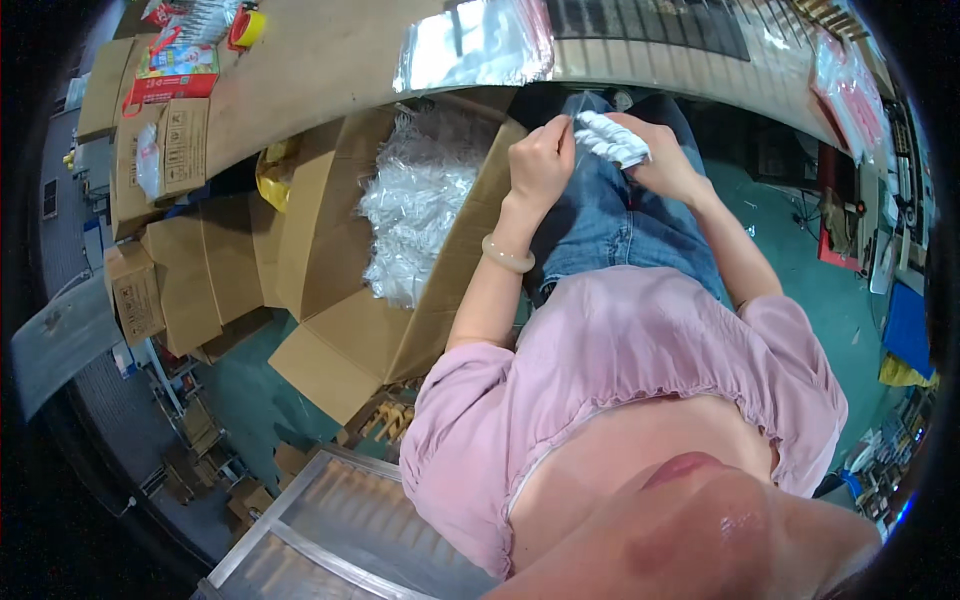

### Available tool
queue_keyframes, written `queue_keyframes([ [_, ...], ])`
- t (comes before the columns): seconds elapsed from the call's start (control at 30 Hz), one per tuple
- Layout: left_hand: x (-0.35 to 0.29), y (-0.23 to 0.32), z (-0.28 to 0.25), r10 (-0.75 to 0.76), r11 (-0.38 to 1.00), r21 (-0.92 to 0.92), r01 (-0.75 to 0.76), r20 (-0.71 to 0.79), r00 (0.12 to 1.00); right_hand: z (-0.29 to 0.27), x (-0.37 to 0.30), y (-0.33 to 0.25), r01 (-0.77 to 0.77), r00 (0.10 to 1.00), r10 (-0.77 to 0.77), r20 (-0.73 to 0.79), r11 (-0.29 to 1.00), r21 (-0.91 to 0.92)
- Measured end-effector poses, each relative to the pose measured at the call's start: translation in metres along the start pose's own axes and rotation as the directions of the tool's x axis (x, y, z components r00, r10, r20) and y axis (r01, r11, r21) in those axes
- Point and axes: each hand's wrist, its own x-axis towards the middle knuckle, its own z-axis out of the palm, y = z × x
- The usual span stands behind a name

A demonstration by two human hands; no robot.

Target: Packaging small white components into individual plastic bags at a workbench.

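Over my lap, my right hand (660, 160) is closed around a small white bundle (612, 138) with ridged, coil-like folds. Its exact kind is too small to tell. Just to its left, my left hand (541, 160) is closed in a pinch, with its fingertips at the edge of a thin clear plastic bag (584, 104) beside the bundle. Part of the bag is hidden by the fingers. Beyond both hands, a stack of flat clear plastic bags (475, 45) lies on the table.
An open cardboard box (330, 220) full of clear-wrapped pieces (420, 200) stands left of my lap. The brown table's (320, 75) edge runs ahead. A dark mat (650, 25) lies on it, and pink-and-clear bags (850, 95) sit far right. More cartons (185, 140) stand left.
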Motion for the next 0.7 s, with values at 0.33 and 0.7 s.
queue_keyframes([
  [0.33, -0.013, 0.013, 0.02, -0.003, 1.0, 0.022, 0.004, -0.069, 0.998, -0.015, 0.032, 0.0, -0.447, 0.675, 0.479, 0.561, 0.871, -0.204],
  [0.7, -0.01, 0.014, 0.034, -0.113, 0.993, -0.027, 0.111, -0.068, 0.991, -0.03, 0.035, 0.004, -0.329, 0.736, 0.421, 0.531, 0.907, -0.264],
])
